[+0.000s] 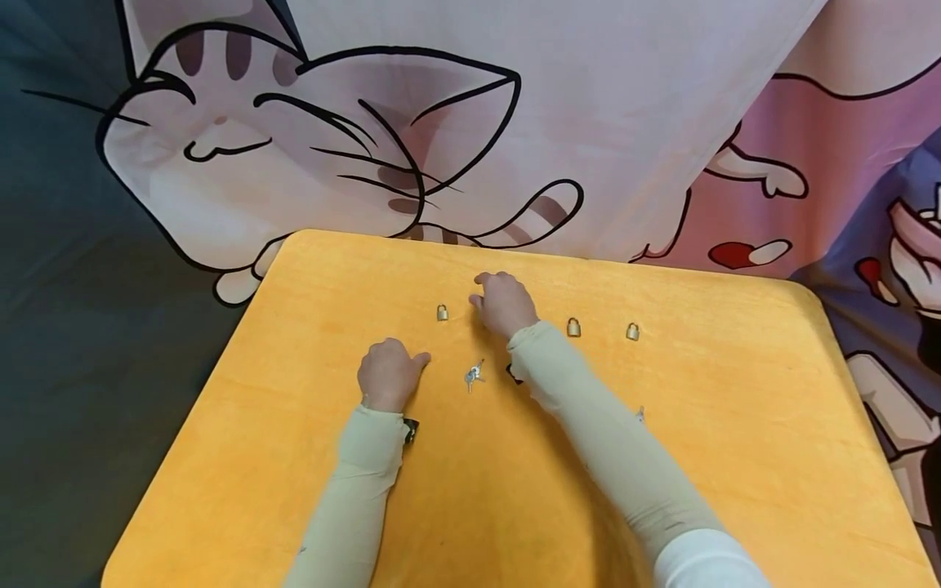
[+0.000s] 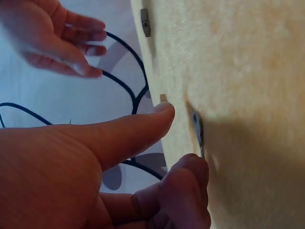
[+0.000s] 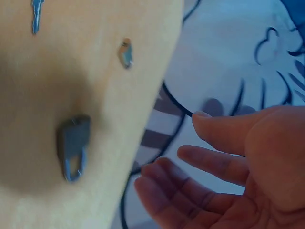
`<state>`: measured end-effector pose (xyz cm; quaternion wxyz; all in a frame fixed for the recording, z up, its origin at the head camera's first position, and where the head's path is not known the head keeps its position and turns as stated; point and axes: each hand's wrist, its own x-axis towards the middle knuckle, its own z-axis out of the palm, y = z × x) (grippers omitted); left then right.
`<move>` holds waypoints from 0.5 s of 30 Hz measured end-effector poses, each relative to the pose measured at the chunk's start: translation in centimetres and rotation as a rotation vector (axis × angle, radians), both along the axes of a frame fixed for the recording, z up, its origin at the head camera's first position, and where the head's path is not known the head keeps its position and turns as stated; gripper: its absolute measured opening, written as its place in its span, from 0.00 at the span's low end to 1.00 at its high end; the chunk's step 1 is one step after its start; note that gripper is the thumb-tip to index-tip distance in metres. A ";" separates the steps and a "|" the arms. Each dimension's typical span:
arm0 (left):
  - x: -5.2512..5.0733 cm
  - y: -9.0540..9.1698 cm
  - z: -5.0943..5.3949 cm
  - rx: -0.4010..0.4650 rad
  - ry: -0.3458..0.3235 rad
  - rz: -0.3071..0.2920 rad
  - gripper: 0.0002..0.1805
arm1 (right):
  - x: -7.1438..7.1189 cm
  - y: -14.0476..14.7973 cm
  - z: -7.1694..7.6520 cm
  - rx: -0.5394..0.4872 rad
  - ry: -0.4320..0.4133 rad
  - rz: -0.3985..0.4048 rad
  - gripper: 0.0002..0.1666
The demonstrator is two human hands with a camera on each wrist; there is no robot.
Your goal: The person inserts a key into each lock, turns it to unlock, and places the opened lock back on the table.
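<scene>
In the head view, the left hand [image 1: 390, 374] hovers left of a bunch of keys [image 1: 474, 376], its thumb apart from loosely bent fingers. Nothing is between the thumb and fingers of the left hand [image 2: 183, 136] in the left wrist view, where keys [image 2: 198, 126] lie beyond. The right hand [image 1: 506, 304], empty with relaxed fingers, is between a small padlock [image 1: 442, 313] and a larger padlock [image 1: 574, 327]. In the right wrist view, the right hand [image 3: 219, 167] is beside a padlock [image 3: 74, 145] with its shackle visible.
Another padlock [image 1: 633, 331] stands at the right on the yellow table [image 1: 735, 457]. More keys [image 1: 640, 415] are partly hidden by the right sleeve. A cloth with cat drawings [image 1: 625, 106] hangs behind the table's far edge.
</scene>
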<state>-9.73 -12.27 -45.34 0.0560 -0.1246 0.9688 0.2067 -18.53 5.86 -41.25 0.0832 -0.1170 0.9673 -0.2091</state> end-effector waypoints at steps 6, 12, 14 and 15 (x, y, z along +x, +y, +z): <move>-0.5 0.5 -0.4 -0.033 -0.014 0.015 0.27 | -1.3 -2.2 -1.2 -0.054 -0.070 -0.022 0.20; -0.6 0.7 -0.2 0.007 -0.017 0.021 0.22 | -2.3 -4.1 -2.7 -0.075 -0.116 -0.027 0.20; -0.6 0.6 -0.2 0.031 -0.027 0.025 0.21 | -2.5 -4.6 -3.2 -0.077 -0.132 -0.024 0.20; -0.6 0.6 -0.2 0.041 -0.034 0.025 0.20 | -2.6 -4.8 -3.4 -0.077 -0.138 -0.023 0.20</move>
